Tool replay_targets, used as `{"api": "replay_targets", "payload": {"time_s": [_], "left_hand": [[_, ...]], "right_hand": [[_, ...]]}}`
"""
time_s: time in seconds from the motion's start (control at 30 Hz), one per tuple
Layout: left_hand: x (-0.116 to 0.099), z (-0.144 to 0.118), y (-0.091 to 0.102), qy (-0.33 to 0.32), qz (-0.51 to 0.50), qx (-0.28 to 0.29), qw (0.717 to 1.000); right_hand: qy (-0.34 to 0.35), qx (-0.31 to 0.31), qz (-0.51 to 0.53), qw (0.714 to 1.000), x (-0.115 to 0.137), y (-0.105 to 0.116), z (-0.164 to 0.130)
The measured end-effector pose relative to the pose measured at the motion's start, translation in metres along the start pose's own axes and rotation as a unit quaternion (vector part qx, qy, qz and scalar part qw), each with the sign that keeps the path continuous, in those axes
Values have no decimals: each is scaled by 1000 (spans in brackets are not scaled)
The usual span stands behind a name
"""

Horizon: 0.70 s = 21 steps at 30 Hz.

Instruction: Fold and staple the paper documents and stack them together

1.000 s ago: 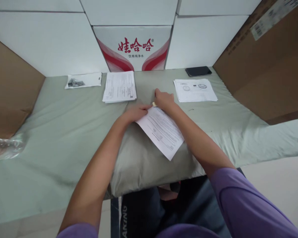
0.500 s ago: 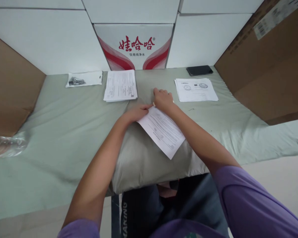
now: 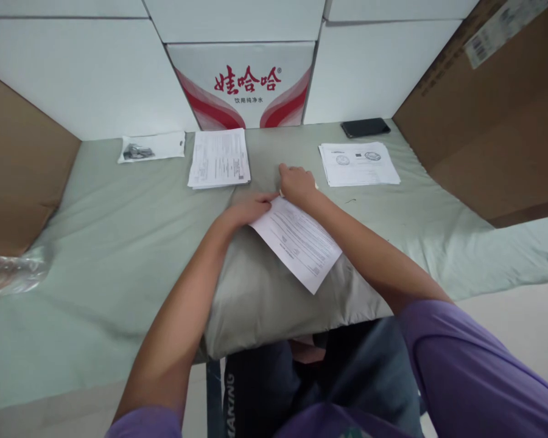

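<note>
A printed sheet of paper [image 3: 296, 246] lies slantwise near the front of the cloth-covered surface, its lower corner toward me. My left hand [image 3: 251, 208] is closed on its upper left edge, thumb on top of the paper. At the paper's far corner, my right hand [image 3: 298, 184] is curled palm down with bent fingers. Small pale bits show at either side of that hand, but what it grips is hidden beneath it. Beyond my hands on the left is a stack of printed papers [image 3: 220, 158]; a stack of stamped papers [image 3: 360, 164] lies to the right.
A clear packet with dark small pieces [image 3: 137, 151] lies at the back left, a black phone [image 3: 365, 128] at the back right. White boxes [image 3: 242, 79] line the back. Brown cartons stand left [image 3: 18, 164] and right [image 3: 497, 134]. Clear plastic wrap [image 3: 16, 272] sits at the left.
The view has shifted slightly. Both hands stay at the sheet's far end in nearly the same pose, with the paper almost unmoved.
</note>
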State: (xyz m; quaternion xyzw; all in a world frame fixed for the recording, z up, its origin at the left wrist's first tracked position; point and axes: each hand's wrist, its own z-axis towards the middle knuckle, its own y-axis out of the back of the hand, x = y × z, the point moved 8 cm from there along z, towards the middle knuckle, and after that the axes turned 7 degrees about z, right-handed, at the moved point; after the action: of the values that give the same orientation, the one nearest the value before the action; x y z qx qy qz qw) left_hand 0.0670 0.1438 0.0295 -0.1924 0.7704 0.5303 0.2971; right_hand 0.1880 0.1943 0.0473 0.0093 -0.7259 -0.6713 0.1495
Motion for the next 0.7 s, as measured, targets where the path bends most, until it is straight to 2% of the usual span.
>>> {"api": "replay_targets", "payload": {"time_s": [0.1,0.13,0.33,0.53,0.7], "left_hand": [[0,-1,-7,5,-1,59,998],[0,-2,-6,10,-1,60,998],[1,-6,-2,28,-18,43,999],[2,-2,0,6,-62,5,998],[4,0,-1,-3,-63,8,998]], "right_hand": [[3,9,7,1000,-1,-1,1],[4,10,11,1000,-2,-1,1],[-15,8,42,999,-10,-1,5],[-29,3,79,996,-13,4,5],[-34,2,114,993,-16,9,4]]}}
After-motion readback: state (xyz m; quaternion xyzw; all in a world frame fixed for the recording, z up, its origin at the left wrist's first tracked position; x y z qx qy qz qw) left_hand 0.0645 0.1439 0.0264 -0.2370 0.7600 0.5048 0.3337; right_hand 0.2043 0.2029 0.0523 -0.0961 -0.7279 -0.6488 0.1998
